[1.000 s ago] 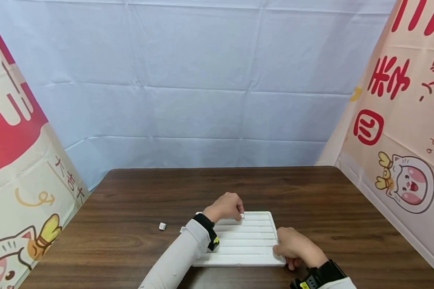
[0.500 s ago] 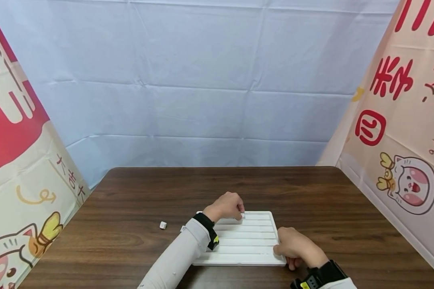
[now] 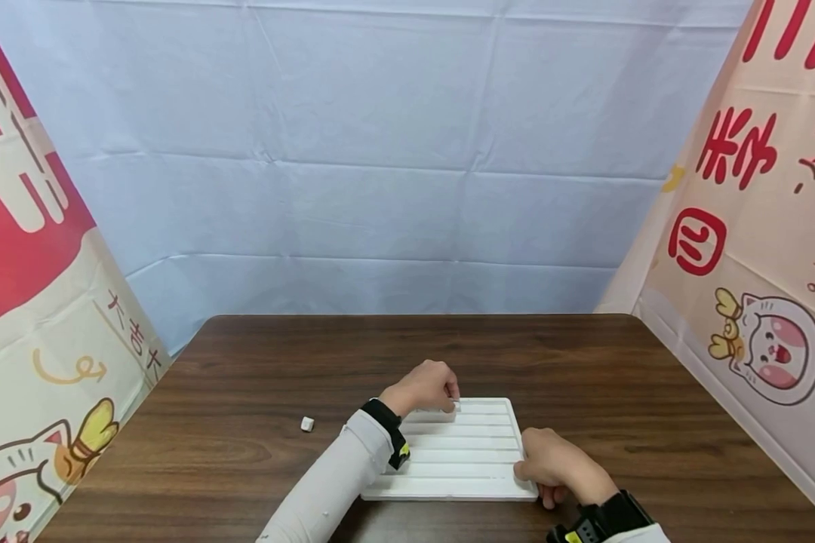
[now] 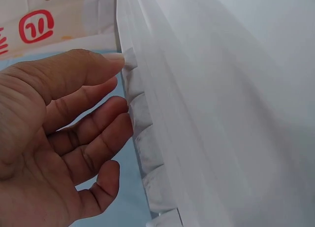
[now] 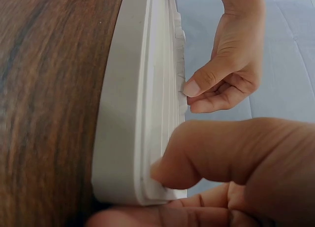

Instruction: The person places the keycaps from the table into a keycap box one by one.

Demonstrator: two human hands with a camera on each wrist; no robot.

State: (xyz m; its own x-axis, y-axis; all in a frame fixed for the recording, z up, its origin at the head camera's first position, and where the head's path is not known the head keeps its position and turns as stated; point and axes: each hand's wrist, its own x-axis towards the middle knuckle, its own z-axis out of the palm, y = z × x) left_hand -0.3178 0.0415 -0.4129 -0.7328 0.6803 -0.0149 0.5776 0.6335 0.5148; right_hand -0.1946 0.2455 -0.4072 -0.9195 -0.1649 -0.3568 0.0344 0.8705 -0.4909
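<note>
A white board with parallel ridges [image 3: 469, 456] lies on the table. My left hand [image 3: 424, 388] reaches over it to the far edge, pinching a small white cube [image 3: 456, 405] between thumb and fingers. In the left wrist view, several white cubes [image 4: 150, 145] line up along the board, and the thumb of my left hand [image 4: 64, 123] touches the one at the end of the row. My right hand [image 3: 560, 464] grips the near right corner, thumb on top and fingers beneath, as the right wrist view shows. The left hand hides part of the row from the head view.
One loose white cube [image 3: 308, 424] lies on the brown wooden table [image 3: 244, 467], left of the board. A pale blue cloth [image 3: 380, 151] hangs behind the table. Printed cloths [image 3: 754, 362] stand at both sides.
Both hands keep nearly the same place. A small white thing beside the left sleeve, seen earlier, no longer shows. The head view has shifted slightly.
</note>
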